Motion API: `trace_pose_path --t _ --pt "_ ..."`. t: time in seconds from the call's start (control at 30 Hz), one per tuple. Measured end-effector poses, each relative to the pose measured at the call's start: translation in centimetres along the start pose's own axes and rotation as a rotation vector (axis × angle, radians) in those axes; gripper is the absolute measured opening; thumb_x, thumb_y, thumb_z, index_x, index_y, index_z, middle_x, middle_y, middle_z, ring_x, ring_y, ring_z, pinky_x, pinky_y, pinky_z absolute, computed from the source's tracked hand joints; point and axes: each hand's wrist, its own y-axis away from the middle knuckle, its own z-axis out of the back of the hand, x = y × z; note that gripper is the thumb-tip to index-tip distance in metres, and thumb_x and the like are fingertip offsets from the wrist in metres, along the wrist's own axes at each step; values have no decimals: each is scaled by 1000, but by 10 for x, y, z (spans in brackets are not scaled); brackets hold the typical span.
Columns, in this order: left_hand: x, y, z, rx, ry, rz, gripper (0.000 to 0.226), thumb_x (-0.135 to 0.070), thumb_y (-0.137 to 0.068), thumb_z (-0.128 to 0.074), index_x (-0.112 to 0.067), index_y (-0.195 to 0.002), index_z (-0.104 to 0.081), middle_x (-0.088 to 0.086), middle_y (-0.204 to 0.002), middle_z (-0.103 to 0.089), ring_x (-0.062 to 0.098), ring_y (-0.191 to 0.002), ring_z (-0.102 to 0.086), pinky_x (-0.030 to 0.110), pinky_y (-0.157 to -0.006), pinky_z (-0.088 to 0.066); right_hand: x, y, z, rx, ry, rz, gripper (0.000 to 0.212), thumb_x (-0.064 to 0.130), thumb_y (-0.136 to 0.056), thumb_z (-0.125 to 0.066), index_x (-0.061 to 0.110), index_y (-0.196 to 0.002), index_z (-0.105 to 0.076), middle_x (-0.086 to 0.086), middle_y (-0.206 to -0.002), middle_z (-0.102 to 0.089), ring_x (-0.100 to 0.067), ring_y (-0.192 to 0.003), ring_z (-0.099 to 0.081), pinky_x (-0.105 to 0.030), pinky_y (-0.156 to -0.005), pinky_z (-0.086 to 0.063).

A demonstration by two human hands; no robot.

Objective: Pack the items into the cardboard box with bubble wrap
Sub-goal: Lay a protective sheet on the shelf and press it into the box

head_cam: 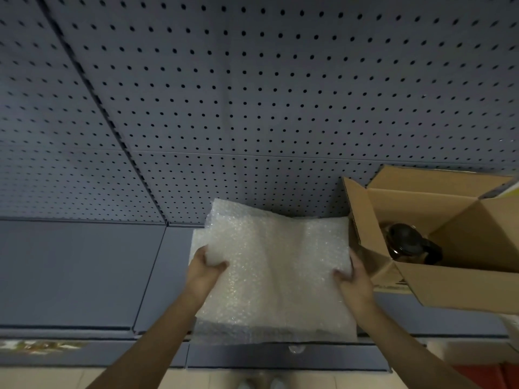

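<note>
White bubble wrap [273, 265], brown cardboard box [449, 287], grey-blue dotted pegboard [252, 94], seemingly dark brown jar [407, 242]

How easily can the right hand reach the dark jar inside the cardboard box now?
Probably not at once: the right hand grips the bubble wrap. The cardboard box is open beside it, so the dark jar looks reachable from above once freed.

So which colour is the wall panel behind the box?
Blue-grey, dotted with rows of small dark holes; the pegboard shows in the head view.

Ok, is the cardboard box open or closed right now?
Open. The cardboard box has its flaps folded outward, and a dark jar is visible inside it.
</note>
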Motion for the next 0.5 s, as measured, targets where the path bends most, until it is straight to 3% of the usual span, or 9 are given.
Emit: trace_pose_path --t 0.1,0.23,0.3,0.37,0.43,0.5 --pt "-27 29 11 69 96 -144 43 -10 -85 -69 -20 -122 -50 6 -116 -63 26 -101 -64 40 -83 -55 26 7 -11 51 -96 57 64 1 -90 -56 25 -145 -35 -1 -142 -48 -20 -127 -48 -46 -107 -40" --pt "-76 67 23 144 98 -337 33 -10 -91 -61 -32 -111 -47 -4 -106 -64 9 -83 -69 22 -64 -56 77 27 -29 154 -257 210 66 -2 -91 -54 32 -144 -33 12 -150 -36 -6 -135 -36 -25 -103 -41" --pt "-97 81 24 155 62 -432 36 -8 -93 -56 -37 -109 -43 -8 -105 -64 2 -84 -68 21 -65 -56 104 40 -41 187 -248 343 66 0 -91 -55 38 -141 -34 14 -147 -39 -5 -132 -41 -27 -101 -44" --pt "-117 95 25 127 27 -542 45 -5 -94 -52 -41 -117 -38 -17 -107 -61 -5 -90 -64 18 -70 -54 129 52 -51 155 -195 478 67 3 -90 -56 43 -140 -33 14 -145 -43 1 -124 -48 -31 -99 -48" --pt "-133 105 25 105 5 -642 55 -2 -94 -51 -39 -130 -30 -28 -110 -59 -12 -99 -59 12 -76 -51 152 64 -58 121 -152 592 67 8 -89 -54 45 -140 -30 15 -144 -44 8 -114 -53 -26 -92 -52" --pt "-147 115 25 101 -10 -722 61 2 -93 -49 -33 -138 -27 -41 -111 -54 -16 -104 -55 5 -79 -46 171 75 -59 114 -103 700 67 13 -85 -51 44 -140 -31 13 -137 -52 5 -97 -61 -21 -78 -54"
